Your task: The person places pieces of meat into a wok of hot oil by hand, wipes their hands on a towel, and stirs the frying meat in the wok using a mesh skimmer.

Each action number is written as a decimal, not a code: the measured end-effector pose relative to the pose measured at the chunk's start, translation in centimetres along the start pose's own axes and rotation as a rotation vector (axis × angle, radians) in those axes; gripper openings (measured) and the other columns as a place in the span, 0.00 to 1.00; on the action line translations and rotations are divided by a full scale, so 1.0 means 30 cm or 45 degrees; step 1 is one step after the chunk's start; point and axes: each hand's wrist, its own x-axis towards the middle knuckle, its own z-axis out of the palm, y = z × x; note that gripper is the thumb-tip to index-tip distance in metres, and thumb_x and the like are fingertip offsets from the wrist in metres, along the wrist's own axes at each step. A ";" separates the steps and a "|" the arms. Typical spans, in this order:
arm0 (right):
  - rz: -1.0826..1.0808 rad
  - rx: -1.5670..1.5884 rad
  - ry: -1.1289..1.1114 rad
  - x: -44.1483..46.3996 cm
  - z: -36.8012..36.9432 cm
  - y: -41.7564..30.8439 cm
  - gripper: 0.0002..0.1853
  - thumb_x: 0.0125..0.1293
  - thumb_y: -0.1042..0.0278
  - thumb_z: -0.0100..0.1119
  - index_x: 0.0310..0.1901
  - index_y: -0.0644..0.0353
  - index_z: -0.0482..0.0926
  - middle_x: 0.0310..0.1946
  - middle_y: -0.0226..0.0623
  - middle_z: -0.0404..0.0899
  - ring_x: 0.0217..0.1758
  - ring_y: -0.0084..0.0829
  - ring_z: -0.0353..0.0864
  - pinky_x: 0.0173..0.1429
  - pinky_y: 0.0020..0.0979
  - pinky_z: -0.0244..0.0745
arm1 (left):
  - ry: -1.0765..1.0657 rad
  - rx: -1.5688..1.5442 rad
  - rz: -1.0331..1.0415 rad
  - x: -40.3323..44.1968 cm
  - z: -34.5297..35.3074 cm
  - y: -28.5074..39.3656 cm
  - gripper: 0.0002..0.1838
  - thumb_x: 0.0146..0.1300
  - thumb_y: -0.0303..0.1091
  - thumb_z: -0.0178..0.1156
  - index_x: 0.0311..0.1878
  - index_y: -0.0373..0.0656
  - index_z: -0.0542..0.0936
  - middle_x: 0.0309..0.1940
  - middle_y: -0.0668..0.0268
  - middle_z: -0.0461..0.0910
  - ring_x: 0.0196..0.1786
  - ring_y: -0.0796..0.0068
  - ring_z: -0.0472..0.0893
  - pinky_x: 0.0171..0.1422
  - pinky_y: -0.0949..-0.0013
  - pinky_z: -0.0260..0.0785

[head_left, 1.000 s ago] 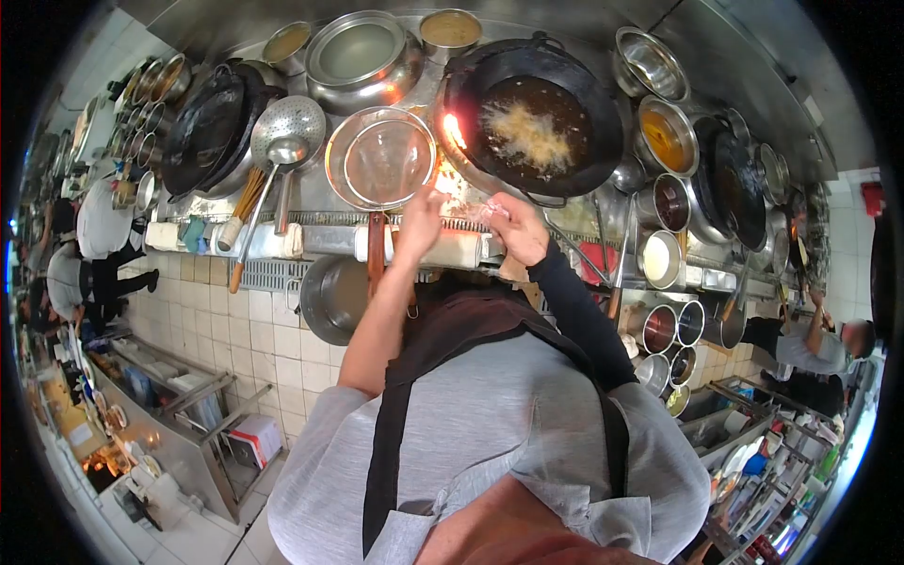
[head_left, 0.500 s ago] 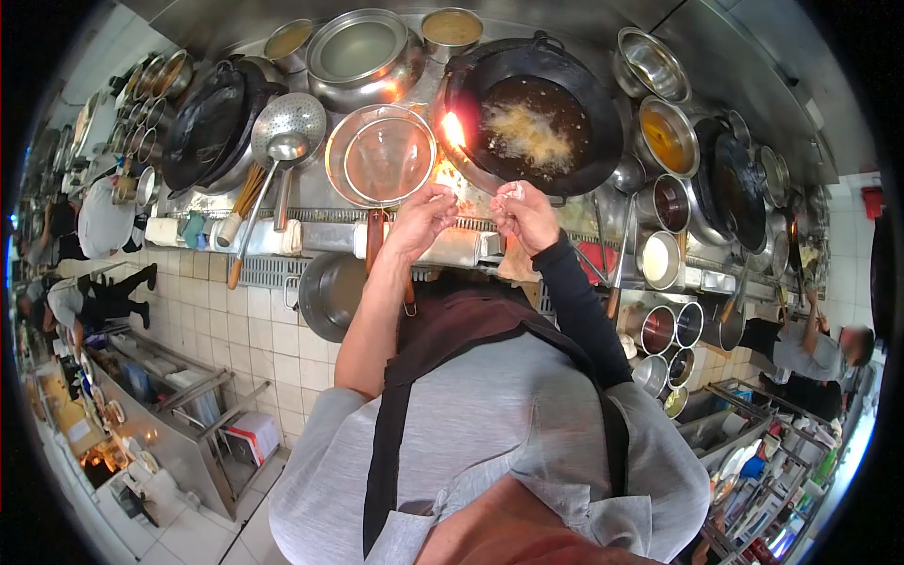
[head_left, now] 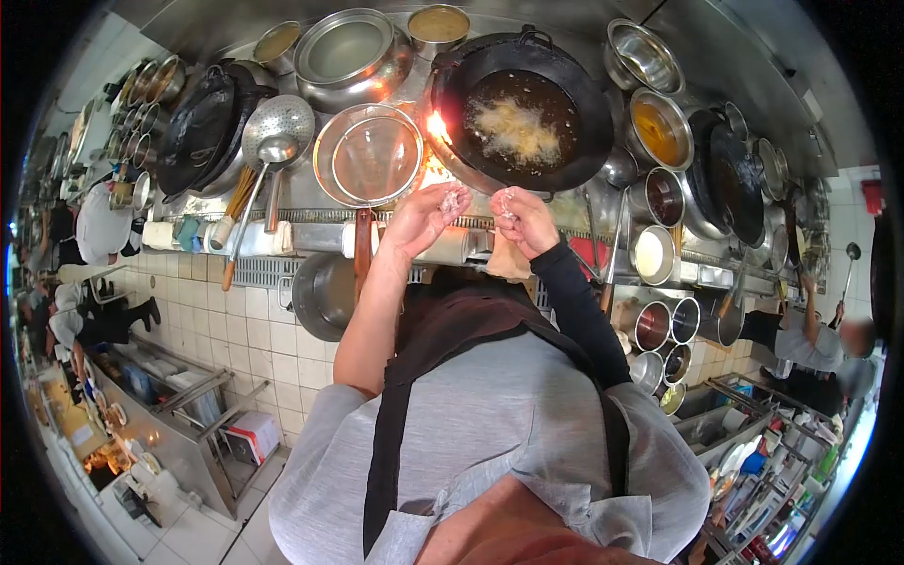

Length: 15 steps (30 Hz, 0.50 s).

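Note:
My left hand (head_left: pixel 428 218) is curled in front of the wok, with whitish, floury matter (head_left: pixel 456 201) at its fingertips. Close beside it, my right hand (head_left: pixel 529 222) is also closed, and similar pale matter clings around its fingers. Whether this is a coating or small coated pieces, I cannot tell. Just beyond the hands, a black wok (head_left: pixel 590 141) holds dark oil, where a pale golden clump of food (head_left: pixel 516 130) bubbles. Flame (head_left: pixel 438 127) shows at the wok's left side. Left of the hands lies a round wire strainer (head_left: pixel 377 155) with a wooden handle.
A perforated skimmer (head_left: pixel 279 121) and a ladle (head_left: pixel 277 151) lie further left. A large metal pot (head_left: pixel 386 80) stands behind the strainer. On the right are a bowl of orange liquid (head_left: pixel 654 127), a pot of white contents (head_left: pixel 652 256) and another wok (head_left: pixel 730 179). Co-workers stand at both sides.
My fingers have turned slightly, showing more of the pale matter on them. The stove items appear shifted a little left in view. At far right, a ladle now shows near a co-worker.

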 end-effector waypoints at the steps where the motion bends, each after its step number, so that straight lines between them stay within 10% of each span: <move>1: 0.000 -0.039 0.008 -0.006 -0.005 -0.011 0.06 0.75 0.73 0.50 0.48 0.62 0.74 0.40 0.35 0.76 0.28 0.20 0.65 0.21 0.18 0.52 | 0.027 0.059 0.014 0.008 0.000 -0.011 0.14 0.73 0.26 0.58 0.55 0.23 0.76 0.52 0.50 0.80 0.58 0.56 0.81 0.74 0.54 0.72; 6: -0.098 -0.097 0.009 0.009 -0.099 -0.029 0.14 0.75 0.75 0.50 0.60 0.64 0.72 0.47 0.38 0.78 0.36 0.29 0.80 0.33 0.24 0.74 | 0.176 0.273 0.071 0.038 0.006 -0.074 0.14 0.74 0.26 0.59 0.57 0.26 0.75 0.50 0.53 0.80 0.57 0.61 0.82 0.70 0.59 0.77; 10: -0.088 -0.209 -0.088 -0.018 -0.185 -0.115 0.20 0.76 0.76 0.48 0.68 0.65 0.68 0.56 0.40 0.76 0.46 0.36 0.85 0.50 0.33 0.82 | 0.466 0.742 -0.058 0.069 0.043 -0.118 0.18 0.69 0.36 0.68 0.52 0.35 0.75 0.41 0.60 0.81 0.37 0.76 0.81 0.38 0.72 0.76; 15: -0.461 -1.299 0.144 0.052 -0.382 -0.190 0.15 0.63 0.72 0.70 0.50 0.65 0.80 0.47 0.40 0.82 0.45 0.30 0.86 0.50 0.30 0.82 | 0.374 1.299 0.221 0.162 0.094 -0.196 0.23 0.64 0.34 0.70 0.55 0.31 0.74 0.30 0.64 0.82 0.35 0.74 0.82 0.36 0.72 0.77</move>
